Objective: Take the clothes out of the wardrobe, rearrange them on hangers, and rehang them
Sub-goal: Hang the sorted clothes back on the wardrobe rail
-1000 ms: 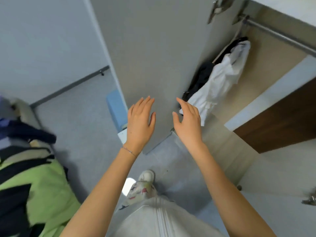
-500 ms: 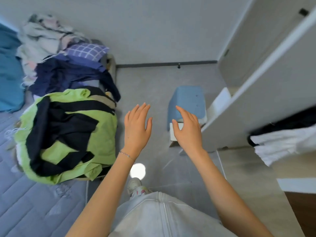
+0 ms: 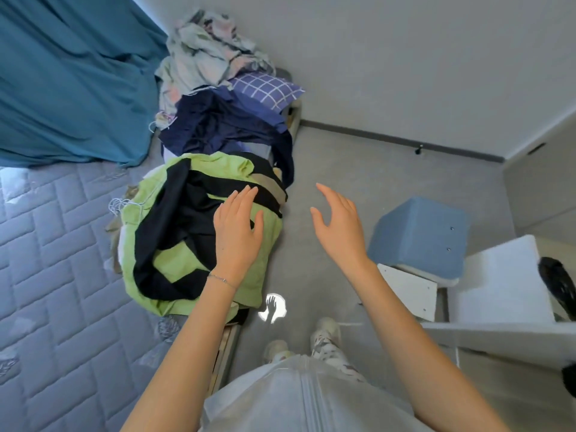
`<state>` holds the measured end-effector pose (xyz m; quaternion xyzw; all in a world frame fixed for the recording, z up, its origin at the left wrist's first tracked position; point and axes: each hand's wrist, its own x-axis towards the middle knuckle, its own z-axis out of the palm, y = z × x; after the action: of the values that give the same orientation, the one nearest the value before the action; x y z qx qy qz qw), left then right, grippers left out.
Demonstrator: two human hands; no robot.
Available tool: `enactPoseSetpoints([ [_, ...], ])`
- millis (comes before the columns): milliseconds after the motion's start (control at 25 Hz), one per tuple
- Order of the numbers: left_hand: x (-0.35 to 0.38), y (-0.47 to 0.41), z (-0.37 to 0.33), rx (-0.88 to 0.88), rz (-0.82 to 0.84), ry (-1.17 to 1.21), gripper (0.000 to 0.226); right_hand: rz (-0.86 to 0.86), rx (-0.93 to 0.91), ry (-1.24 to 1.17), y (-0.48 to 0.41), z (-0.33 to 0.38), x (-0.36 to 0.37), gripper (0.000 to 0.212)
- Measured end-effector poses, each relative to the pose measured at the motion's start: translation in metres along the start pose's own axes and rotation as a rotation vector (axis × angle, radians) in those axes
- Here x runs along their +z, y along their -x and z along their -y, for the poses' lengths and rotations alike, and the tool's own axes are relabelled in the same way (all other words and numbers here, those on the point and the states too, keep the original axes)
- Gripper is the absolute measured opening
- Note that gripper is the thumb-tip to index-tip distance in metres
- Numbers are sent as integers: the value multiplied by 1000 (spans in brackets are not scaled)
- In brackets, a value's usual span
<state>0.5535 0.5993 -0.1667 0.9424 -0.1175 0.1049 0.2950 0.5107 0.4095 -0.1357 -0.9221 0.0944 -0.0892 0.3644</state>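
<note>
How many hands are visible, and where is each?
2. The left hand is open over the green and black garment; the right hand is open over the grey floor. Neither holds anything.

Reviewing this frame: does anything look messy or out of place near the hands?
Yes. Clothes lie crumpled in a heap at the mattress edge rather than hanging: a green and black garment in front, navy clothes behind it. Wire hangers poke out beside the green one. The left hand and right hand hold nothing.
</note>
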Motion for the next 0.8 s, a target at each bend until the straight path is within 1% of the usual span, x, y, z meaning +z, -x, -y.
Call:
enactPoseSetpoints([
  [120, 17, -42, 15, -58, -5, -12, 43, 93, -68, -6, -55, -3, 7, 48],
  [240, 36, -90, 14, -119, -44, -14, 43, 103, -128, -28, -117, -12, -3, 48],
  [360, 53, -136, 0, -195, -136, 1, 42, 106, -178, -60, -182, -26, -22, 47],
  [440, 61, -162, -5, -266, -191, 9, 42, 157, -197, -67, -221, -33, -26, 47],
  [520, 69, -185, -5, -309, -226, -3, 42, 227, -238, -61, -261, -38, -21, 47],
  [640, 75, -218, 1, -353, -268, -22, 42, 286, -283, -69, -314, -33, -5, 47],
  [800, 87, -268, 29, -422, -311, -48, 42, 384, -369, -88, -379, -20, 32, 47],
])
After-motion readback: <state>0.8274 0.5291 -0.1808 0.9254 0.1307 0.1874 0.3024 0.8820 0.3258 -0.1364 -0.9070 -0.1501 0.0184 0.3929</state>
